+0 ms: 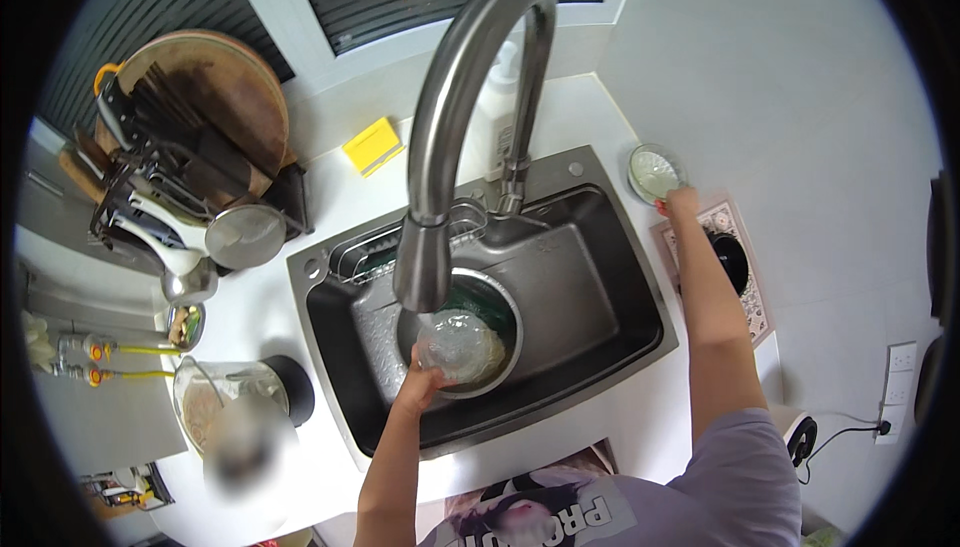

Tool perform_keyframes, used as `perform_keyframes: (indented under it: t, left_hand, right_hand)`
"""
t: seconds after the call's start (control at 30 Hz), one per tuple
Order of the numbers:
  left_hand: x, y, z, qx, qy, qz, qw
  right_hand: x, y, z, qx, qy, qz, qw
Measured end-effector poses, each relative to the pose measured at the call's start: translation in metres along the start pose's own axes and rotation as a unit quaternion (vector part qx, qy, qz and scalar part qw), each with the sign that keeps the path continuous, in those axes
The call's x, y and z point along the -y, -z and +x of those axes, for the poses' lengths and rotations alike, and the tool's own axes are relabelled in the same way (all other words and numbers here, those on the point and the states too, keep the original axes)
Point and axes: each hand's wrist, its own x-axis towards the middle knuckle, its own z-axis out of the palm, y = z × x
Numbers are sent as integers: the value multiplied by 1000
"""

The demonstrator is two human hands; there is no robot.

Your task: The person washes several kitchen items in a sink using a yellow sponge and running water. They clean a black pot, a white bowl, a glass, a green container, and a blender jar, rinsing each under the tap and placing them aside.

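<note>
My left hand grips the near left edge of a clear bowl, tilted under the water from a brushed-metal faucet. Below it, a round metal basin with something dark green inside stands in the dark sink. Out to the right, my right hand has its fingers at the near rim of a small glass bowl on the counter's back corner. Pale contents show in that bowl. My fingertips there are partly hidden.
A patterned mat with a black bowl lies right of the sink. At left stand a knife rack, a round wooden cutting board and a bag-lined bin. Behind the faucet is a pump bottle, beside a yellow pad.
</note>
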Motion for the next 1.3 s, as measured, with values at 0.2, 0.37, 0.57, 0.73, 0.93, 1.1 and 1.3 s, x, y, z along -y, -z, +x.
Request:
perform_keyframes:
  t: [0.2, 0.37, 0.57, 0.73, 0.93, 1.1, 1.3]
  left_hand:
    - [-29, -3, -28, 39, -62, -88, 993]
    - [-20, -9, -9, 42, -49, -234, 970]
    - [-37, -20, -15, -142, -209, 18, 967]
    - [-46, 12, -26, -155, -145, 4, 977]
    - [-47, 16, -37, -112, -77, -9, 991]
    - [-38, -27, -51, -35, -143, -54, 988]
    - [-6, -30, -63, 26, -31, -145, 989]
  right_hand:
    - [2, -62, -198, -57, 329, -268, 903]
    - [-137, -151, -369, 453, 463, -354, 675]
    - [-207, -241, -405, 455, 362, -448, 679]
    - [-143, -188, -401, 514, 237, -377, 733]
    - [-75, -121, -419, 514, 72, 103, 848]
    - [-41, -141, -432, 510, 348, -93, 781]
    - [-8, -150, -466, 466, 311, -276, 781]
